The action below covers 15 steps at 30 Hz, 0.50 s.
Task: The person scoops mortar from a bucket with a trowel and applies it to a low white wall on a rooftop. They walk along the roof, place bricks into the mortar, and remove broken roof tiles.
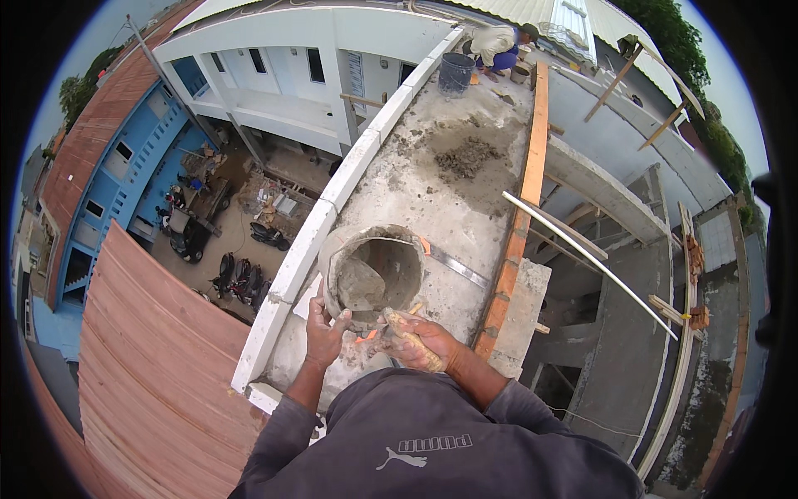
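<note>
A mortar-caked bucket stands tilted in front of me on the concrete slab, with a lump of wet grey mortar inside. My left hand grips its near left rim, fingers against the outer wall and thumb toward the opening. My right hand is closed around a worn, yellowish wooden handle just right of the bucket's near rim. What the handle belongs to is hidden. A flat metal strip lies on the slab beyond the bucket, near a small orange piece.
A white parapet runs along the left, above a drop to a yard with motorbikes. Bricks and a wooden board edge the right, with an open drop and a white pipe beyond. Farther off are spread mortar, a dark bucket and a crouching person.
</note>
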### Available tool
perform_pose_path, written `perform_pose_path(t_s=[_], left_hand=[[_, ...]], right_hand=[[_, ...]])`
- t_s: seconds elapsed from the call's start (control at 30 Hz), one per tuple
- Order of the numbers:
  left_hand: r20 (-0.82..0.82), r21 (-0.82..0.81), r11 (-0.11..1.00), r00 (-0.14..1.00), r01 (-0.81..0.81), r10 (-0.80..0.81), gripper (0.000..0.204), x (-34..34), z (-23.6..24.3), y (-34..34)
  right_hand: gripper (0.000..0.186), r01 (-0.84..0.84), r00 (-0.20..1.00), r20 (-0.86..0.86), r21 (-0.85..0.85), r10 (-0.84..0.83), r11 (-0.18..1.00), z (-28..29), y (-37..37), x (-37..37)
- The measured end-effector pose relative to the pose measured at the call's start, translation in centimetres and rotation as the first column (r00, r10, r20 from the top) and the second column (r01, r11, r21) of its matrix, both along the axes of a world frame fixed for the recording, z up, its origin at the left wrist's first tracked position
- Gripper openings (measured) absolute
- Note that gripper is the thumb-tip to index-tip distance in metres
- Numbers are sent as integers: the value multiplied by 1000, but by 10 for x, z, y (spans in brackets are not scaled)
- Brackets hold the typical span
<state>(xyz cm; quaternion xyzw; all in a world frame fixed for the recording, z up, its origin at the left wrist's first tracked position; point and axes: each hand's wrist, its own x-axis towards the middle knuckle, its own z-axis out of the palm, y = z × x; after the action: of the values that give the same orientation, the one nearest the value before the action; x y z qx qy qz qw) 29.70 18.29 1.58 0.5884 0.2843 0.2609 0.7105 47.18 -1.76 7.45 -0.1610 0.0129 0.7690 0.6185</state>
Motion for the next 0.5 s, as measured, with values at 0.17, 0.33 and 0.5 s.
perform_pose_path(t_s=[0.17,0.33,0.5], left_hand=[[-129,-289,875,922,-388,366,33,10,-44,-12],[-492,-391,447,593,-805,638,43,-7,-116,-24],[-760,-95,101,137,-990,635,48,-36,-194,-48]], right_hand=[[42,-64,995,66,-116,72,991,9,10,52],[49,-109,921,359,-135,151,985,39,33,126],[56,-118,415,896,-120,158,986,29,69,204]])
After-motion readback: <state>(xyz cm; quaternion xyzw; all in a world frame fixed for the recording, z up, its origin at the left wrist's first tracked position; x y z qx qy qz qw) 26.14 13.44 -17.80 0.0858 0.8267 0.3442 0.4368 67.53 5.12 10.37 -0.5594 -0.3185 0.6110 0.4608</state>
